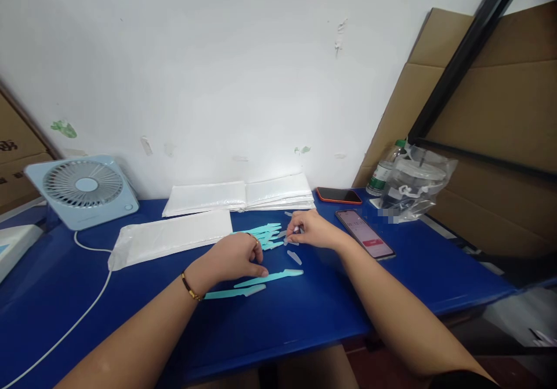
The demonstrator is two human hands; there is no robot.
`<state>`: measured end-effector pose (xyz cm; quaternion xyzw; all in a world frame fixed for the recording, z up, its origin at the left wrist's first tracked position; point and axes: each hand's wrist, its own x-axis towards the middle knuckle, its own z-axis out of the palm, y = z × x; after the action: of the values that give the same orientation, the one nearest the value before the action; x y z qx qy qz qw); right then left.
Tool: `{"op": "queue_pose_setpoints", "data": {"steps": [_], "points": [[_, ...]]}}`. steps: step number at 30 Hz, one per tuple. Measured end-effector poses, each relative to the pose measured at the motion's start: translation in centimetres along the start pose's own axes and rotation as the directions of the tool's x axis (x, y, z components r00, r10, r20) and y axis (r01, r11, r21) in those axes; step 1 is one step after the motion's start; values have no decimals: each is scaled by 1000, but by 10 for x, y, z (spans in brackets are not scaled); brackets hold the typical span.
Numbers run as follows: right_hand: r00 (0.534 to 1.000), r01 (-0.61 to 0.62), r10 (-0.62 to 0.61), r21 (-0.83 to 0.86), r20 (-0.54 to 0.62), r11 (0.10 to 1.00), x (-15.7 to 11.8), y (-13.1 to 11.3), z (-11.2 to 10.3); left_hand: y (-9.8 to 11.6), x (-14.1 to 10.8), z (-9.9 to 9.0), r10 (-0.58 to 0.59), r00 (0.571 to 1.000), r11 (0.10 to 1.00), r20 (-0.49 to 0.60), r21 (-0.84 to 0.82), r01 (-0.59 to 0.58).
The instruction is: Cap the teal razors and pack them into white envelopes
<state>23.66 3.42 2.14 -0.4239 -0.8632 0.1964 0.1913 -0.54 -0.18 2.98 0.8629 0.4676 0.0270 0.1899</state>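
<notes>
Over the blue table, my left hand (pixel 237 257) hovers with its fingers bent and its thumb apart. The thumb tip meets or overlaps a turquoise eyebrow razor (pixel 282 275) lying on the table; whether it touches cannot be told. Closer to me lies a second turquoise eyebrow razor (pixel 235 293), partly hidden by the left wrist. A pile of turquoise eyebrow razors (pixel 270 237) sits between my hands. My right hand (pixel 311 229) pinches a small clear blade cover (pixel 286 241) at its fingertips. Another loose clear blade cover (pixel 295 257) rests just below that hand.
White padded envelopes (pixel 204 199) are stacked against the wall, with one more white envelope (pixel 174 238) in front. At left stands a blue fan (pixel 82 192) with a white cable. Two phones (pixel 365 234), a bottle (pixel 383 171) and a bagged container (pixel 415 183) occupy the right.
</notes>
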Motion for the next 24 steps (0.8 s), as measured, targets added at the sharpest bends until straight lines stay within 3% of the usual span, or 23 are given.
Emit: {"op": "queue_pose_setpoints", "data": {"steps": [4, 6, 8, 13, 19, 21, 24], "points": [[974, 72, -73, 12, 213, 997, -4, -11, -2, 9, 0, 12, -32, 999, 999, 34, 9, 32], [942, 105, -103, 11, 319, 994, -4, -13, -1, 6, 2, 14, -40, 999, 999, 3, 18, 40], [931, 124, -117, 3, 345, 992, -3, -14, 2, 1, 5, 12, -33, 998, 999, -47, 33, 35], [981, 111, -106, -27, 161, 993, 0, -6, 4, -8, 12, 5, -57, 984, 993, -169, 96, 73], [999, -37, 38, -80, 2, 996, 4, 16, 2, -20, 9, -7, -135, 975, 982, -175, 107, 155], [996, -71, 66, -89, -56, 993, 5, 20, 1, -21, 2, -15, -128, 983, 988, -129, 70, 138], [993, -56, 45, -99, -112, 993, 4, 17, 1, -13, -13, -22, -89, 992, 995, 94, 63, 83]]}}
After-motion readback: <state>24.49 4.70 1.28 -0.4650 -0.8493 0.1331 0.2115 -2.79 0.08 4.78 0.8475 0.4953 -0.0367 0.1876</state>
